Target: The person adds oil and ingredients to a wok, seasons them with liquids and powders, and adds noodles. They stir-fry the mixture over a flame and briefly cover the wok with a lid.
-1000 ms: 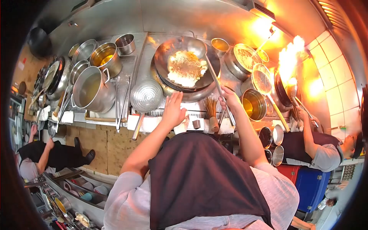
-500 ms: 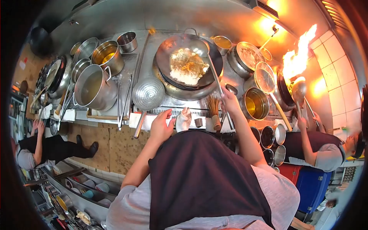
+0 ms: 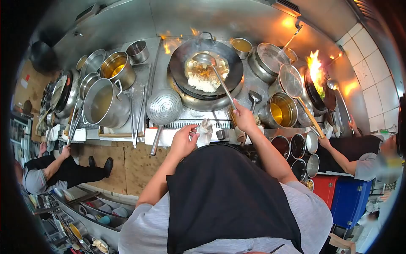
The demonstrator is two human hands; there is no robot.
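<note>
My right hand (image 3: 245,118) grips the long handle of a metal ladle (image 3: 224,82). The ladle's bowl is over the food in a large dark wok (image 3: 179,70) on the burner. White noodle-like strands (image 3: 205,82) lie at the near side of the wok, with orange shreds and pale pieces around the ladle. My left hand (image 3: 185,141), fingers loosely curled and apart from the thumb, is just left of a crumpled white cloth (image 3: 205,132); nothing shows in it. A perforated strainer (image 3: 164,106) rests on the counter, its handle pointing toward me.
Left of the wok stand a big pot (image 3: 103,103) and several smaller ones. An oil pot (image 3: 282,111), a spatula (image 3: 254,98) and a mesh skimmer (image 3: 291,80) are on the right. Flames (image 3: 314,70) rise from a co-worker's wok. One person works on each side.
My right hand has moved left and the ladle bowl has swung left over the food. My left hand's fingers have curled more. Flames now show behind my wok; the right-hand fire is smaller.
</note>
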